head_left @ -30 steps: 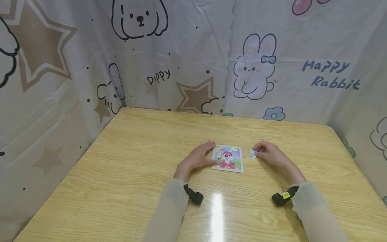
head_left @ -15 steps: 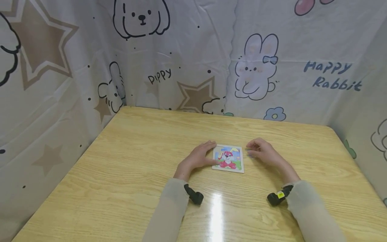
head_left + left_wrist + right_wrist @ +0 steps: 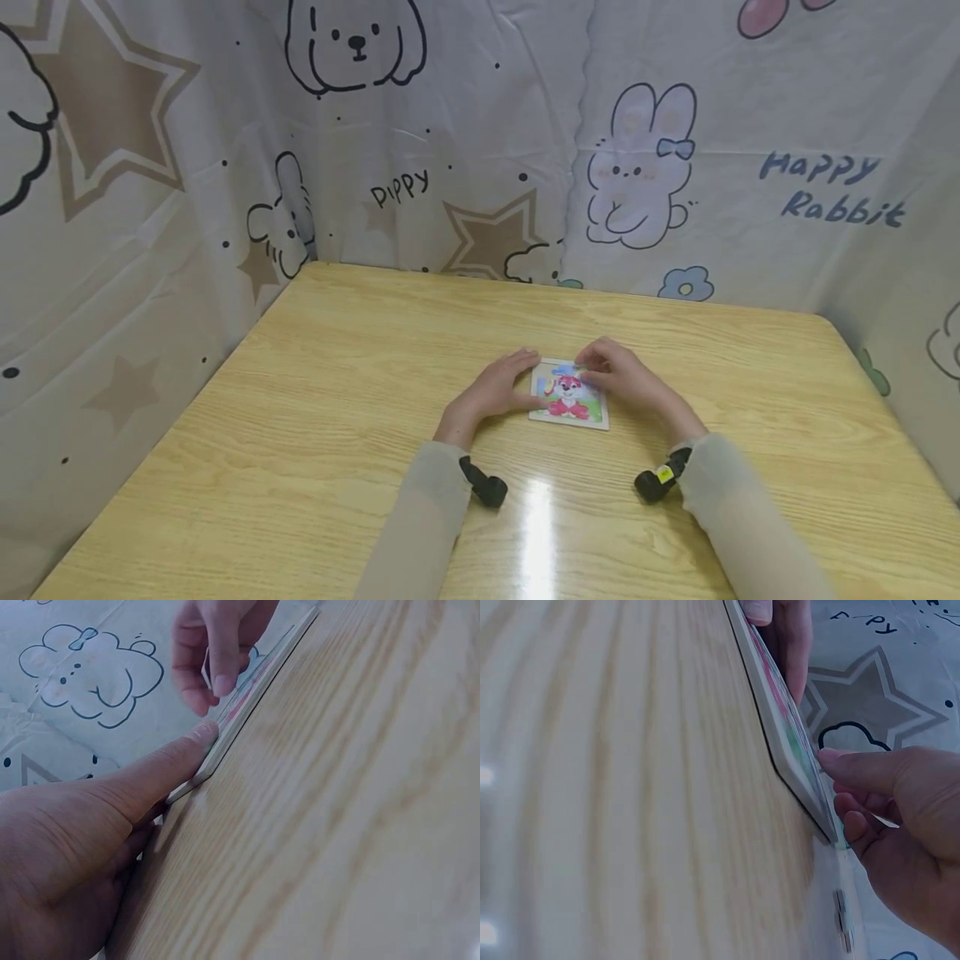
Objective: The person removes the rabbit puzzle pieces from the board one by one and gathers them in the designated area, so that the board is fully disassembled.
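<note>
A small square jigsaw puzzle board (image 3: 568, 424) with a pale frame and a red-and-white rabbit picture lies on the table. My left hand (image 3: 497, 387) holds its left side, thumb on the near part of the frame and fingers at the far left corner. Over the upper right of the picture, my right hand (image 3: 618, 375) pinches a jigsaw piece (image 3: 208, 671), mostly hidden by the fingers. In the right wrist view, the right thumb (image 3: 855, 765) is close above the board's edge.
The wooden table (image 3: 360, 367) extends around the board on all sides. A printed fabric curtain (image 3: 420, 125) hangs behind it and at both sides. Each wrist wears a black camera, the left one (image 3: 487, 490) and the right one (image 3: 654, 485).
My right hand has moved left with the blue-and-yellow jigsaw piece, from the table beside the board to over the picture's upper right. The left hand has stayed on the board.
</note>
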`<state>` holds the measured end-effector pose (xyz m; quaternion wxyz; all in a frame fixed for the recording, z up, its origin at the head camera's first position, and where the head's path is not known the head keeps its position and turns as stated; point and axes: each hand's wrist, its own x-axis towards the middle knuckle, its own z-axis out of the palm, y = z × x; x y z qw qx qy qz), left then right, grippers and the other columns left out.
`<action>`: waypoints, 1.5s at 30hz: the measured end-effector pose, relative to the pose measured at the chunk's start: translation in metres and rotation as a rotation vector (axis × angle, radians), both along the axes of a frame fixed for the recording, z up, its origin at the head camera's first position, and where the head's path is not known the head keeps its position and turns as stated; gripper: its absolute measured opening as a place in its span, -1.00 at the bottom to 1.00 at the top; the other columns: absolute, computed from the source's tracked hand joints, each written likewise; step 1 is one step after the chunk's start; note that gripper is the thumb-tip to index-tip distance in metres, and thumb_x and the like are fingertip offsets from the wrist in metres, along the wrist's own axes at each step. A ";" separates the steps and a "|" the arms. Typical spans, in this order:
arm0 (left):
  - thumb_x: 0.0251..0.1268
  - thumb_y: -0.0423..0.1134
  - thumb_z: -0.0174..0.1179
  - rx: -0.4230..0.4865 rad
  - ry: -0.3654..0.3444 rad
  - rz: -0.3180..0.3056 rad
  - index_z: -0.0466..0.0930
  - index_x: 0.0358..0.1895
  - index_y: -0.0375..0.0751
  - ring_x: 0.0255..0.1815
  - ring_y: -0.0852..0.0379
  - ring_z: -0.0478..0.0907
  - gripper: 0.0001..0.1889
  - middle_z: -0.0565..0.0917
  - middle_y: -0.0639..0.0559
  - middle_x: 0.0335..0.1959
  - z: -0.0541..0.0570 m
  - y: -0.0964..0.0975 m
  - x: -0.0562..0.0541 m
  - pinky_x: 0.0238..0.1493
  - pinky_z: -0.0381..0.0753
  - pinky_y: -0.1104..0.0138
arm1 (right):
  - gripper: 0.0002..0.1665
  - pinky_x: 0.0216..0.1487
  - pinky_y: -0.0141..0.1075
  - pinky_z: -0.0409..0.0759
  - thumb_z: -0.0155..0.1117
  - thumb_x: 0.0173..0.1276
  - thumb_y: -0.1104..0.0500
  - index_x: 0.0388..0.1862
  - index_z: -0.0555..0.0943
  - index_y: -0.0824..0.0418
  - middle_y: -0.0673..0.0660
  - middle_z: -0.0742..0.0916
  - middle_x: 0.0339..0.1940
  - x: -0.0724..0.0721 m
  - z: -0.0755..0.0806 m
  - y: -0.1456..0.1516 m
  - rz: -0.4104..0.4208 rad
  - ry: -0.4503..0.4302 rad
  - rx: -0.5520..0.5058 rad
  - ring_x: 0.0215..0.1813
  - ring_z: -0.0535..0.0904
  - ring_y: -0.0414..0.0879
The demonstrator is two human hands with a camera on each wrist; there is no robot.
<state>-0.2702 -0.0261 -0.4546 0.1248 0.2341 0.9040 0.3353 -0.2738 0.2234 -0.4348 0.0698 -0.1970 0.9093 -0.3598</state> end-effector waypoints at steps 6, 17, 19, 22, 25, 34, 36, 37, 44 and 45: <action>0.17 0.11 0.35 0.000 0.000 -0.006 0.21 0.50 -0.01 0.63 0.03 0.01 -0.16 0.15 0.06 0.59 0.000 0.001 -0.001 0.63 0.05 0.07 | -0.81 0.08 -0.21 0.55 0.20 0.41 0.26 -0.03 0.61 0.23 0.18 0.62 -0.08 -0.004 0.000 -0.011 0.034 -0.005 -0.012 -0.03 0.54 -0.03; 0.17 0.11 0.34 -0.004 0.002 -0.004 0.21 0.50 0.00 0.63 0.02 0.01 -0.16 0.16 0.05 0.59 0.000 0.001 -0.002 0.62 0.07 0.06 | -0.82 0.09 -0.18 0.57 0.20 0.41 0.28 -0.04 0.61 0.25 0.18 0.63 -0.08 -0.012 0.000 -0.021 0.106 -0.010 0.015 -0.02 0.57 -0.02; 0.18 0.11 0.34 -0.005 0.007 -0.006 0.22 0.50 -0.01 0.63 0.02 0.02 -0.16 0.16 0.04 0.58 -0.001 0.001 -0.002 0.62 0.07 0.06 | -0.80 0.08 -0.20 0.57 0.19 0.41 0.30 -0.02 0.62 0.27 0.20 0.63 -0.08 -0.013 0.002 -0.022 0.120 -0.014 0.027 -0.02 0.56 -0.02; 0.18 0.11 0.35 -0.009 0.012 -0.009 0.22 0.50 -0.02 0.63 0.02 0.02 -0.16 0.16 0.04 0.58 0.000 0.001 -0.002 0.62 0.07 0.06 | -0.79 0.03 -0.26 0.54 0.18 0.41 0.31 -0.01 0.63 0.28 0.21 0.62 -0.07 -0.014 0.004 -0.023 0.146 -0.028 0.045 -0.04 0.53 -0.02; 0.17 0.10 0.35 -0.008 0.014 -0.009 0.22 0.50 -0.03 0.63 0.02 0.02 -0.16 0.17 0.04 0.58 0.000 0.001 -0.002 0.62 0.07 0.06 | -0.79 -0.01 -0.32 0.50 0.17 0.42 0.32 -0.02 0.63 0.29 0.21 0.61 -0.07 -0.016 0.007 -0.025 0.174 -0.041 0.065 -0.06 0.50 -0.04; 0.19 0.09 0.34 -0.017 0.002 -0.006 0.21 0.50 -0.04 0.63 0.02 0.01 -0.16 0.16 0.03 0.58 0.002 0.002 0.000 0.63 0.06 0.06 | -0.83 0.00 -0.30 0.46 0.19 0.40 0.33 -0.07 0.62 0.27 0.19 0.60 -0.09 -0.017 0.009 -0.027 0.209 -0.018 0.117 -0.04 0.45 -0.04; 0.18 0.09 0.34 -0.017 0.004 -0.007 0.21 0.50 -0.04 0.63 0.02 0.01 -0.16 0.17 0.03 0.58 0.003 0.002 0.001 0.63 0.06 0.07 | -0.83 0.01 -0.30 0.42 0.21 0.38 0.33 -0.07 0.62 0.25 0.18 0.60 -0.09 -0.017 0.009 -0.028 0.199 -0.004 0.122 -0.03 0.42 -0.02; 0.18 0.09 0.34 -0.018 0.005 -0.008 0.21 0.50 -0.04 0.63 0.02 0.01 -0.16 0.17 0.03 0.58 0.003 0.002 0.001 0.63 0.06 0.07 | -0.83 0.01 -0.29 0.41 0.22 0.37 0.33 -0.08 0.63 0.25 0.17 0.61 -0.09 -0.017 0.008 -0.029 0.198 0.008 0.127 -0.02 0.41 -0.01; 0.18 0.09 0.35 -0.023 0.000 -0.001 0.21 0.51 -0.02 0.63 0.04 0.01 -0.16 0.16 0.04 0.58 0.003 0.001 0.001 0.63 0.05 0.08 | -0.82 0.11 -0.12 0.51 0.24 0.35 0.34 -0.09 0.62 0.25 0.17 0.61 -0.09 -0.014 0.007 -0.033 0.188 0.066 0.150 0.01 0.45 0.04; 0.18 0.10 0.34 -0.023 -0.002 0.000 0.21 0.51 -0.02 0.63 0.03 0.01 -0.16 0.16 0.04 0.58 0.003 0.001 0.001 0.63 0.05 0.08 | -0.81 0.11 -0.09 0.53 0.24 0.35 0.35 -0.07 0.60 0.26 0.18 0.61 -0.09 -0.014 0.007 -0.033 0.184 0.066 0.148 0.01 0.46 0.05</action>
